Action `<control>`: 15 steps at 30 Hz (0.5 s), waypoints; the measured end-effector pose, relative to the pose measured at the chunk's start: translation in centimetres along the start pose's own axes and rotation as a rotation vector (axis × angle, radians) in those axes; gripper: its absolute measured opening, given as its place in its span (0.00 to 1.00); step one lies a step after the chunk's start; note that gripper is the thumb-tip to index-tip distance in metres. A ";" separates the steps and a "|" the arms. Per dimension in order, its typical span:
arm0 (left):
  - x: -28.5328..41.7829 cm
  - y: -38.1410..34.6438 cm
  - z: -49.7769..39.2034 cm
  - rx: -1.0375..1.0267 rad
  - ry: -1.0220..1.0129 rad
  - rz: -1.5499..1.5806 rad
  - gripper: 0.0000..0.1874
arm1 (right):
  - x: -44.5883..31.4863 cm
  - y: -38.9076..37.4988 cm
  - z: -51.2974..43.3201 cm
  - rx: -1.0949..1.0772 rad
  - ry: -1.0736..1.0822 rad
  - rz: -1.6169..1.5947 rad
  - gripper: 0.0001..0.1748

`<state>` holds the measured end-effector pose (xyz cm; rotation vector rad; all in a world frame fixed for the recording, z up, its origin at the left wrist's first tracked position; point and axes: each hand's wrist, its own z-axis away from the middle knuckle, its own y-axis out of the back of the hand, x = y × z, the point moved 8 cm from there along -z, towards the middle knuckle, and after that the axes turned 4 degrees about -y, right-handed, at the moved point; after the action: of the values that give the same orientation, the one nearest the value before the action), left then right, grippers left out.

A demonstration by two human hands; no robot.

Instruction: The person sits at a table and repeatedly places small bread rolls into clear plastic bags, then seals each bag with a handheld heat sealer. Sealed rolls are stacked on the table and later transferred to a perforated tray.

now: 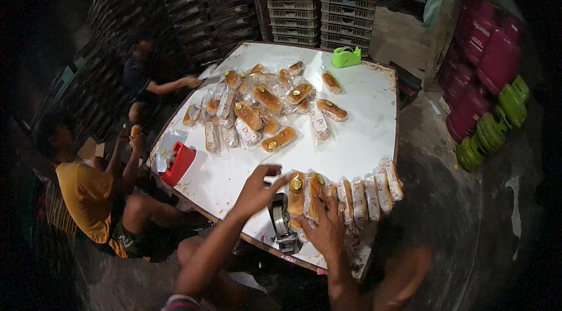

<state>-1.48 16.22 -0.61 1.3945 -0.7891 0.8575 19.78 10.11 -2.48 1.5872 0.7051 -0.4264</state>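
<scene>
Before me a row of plastic-wrapped bread rolls [360, 199] stands packed side by side along the near right of the white table [210, 192]. At the row's left end, one wrapped roll [296, 197] shows a round yellow sticker. My left hand [259, 190] is beside that roll's upper end, its fingers apart and nothing seen in them. My right hand [327, 227] lies over the lower part of the second roll [315, 188], fingers spread; whether it grips is hidden. A dark tape dispenser [280, 223] stands left of the row, partly under my left wrist.
Loose wrapped rolls [263, 98] are heaped mid-table. A red tape dispenser [179, 164] sits left, a green one [347, 57] at the far edge. Two people [88, 197] are at the left; one holds a roll. Stacked crates [349, 12] stand behind, maroon and green gas cylinders [465, 104] right.
</scene>
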 end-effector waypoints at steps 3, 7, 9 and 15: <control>-12.0 -0.2 -10.9 0.214 0.434 -0.409 0.50 | -0.3 0.9 0.8 0.132 0.006 -0.059 0.41; -24.6 1.2 -16.2 0.366 0.823 -0.344 0.44 | 0.6 3.4 1.0 0.220 -0.018 -0.211 0.37; -21.8 0.8 -18.8 0.333 0.375 -0.329 0.31 | 1.8 4.8 0.8 0.242 -0.057 -0.315 0.34; 6.5 3.1 -8.3 0.372 -0.632 -0.318 0.07 | 0.4 8.7 -0.1 0.402 0.051 -0.327 0.36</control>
<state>-1.21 24.74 6.30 2.1070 -0.8649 0.3108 25.75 10.05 3.83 1.8666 0.9676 -0.8104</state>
